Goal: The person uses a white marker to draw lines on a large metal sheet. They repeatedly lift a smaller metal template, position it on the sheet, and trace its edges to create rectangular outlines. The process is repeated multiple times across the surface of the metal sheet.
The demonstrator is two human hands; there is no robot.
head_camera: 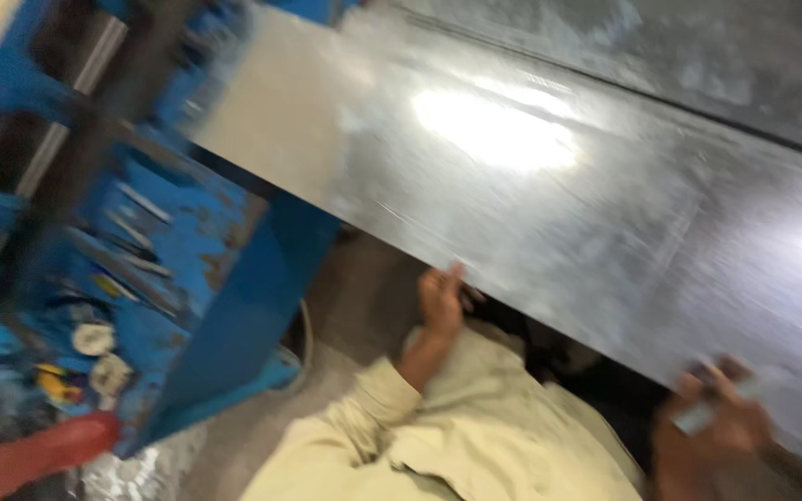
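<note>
A large shiny galvanised metal sheet [549,186] stretches across the view from the upper left to the right edge. My left hand [443,301], in a cream sleeve, grips the sheet's near edge from below, with the fingers curled over it. My right hand [712,427] is blurred and holds the same edge farther right. A small pale flat thing lies under its fingers, and I cannot tell what it is. My cream shirt fills the bottom middle of the view.
A worn blue metal machine [141,241] with slanted panels and a dark roller stands at the left, and the sheet's far end reaches it. A red rounded object [30,455] lies at the bottom left. Grey concrete floor [364,306] shows below the sheet.
</note>
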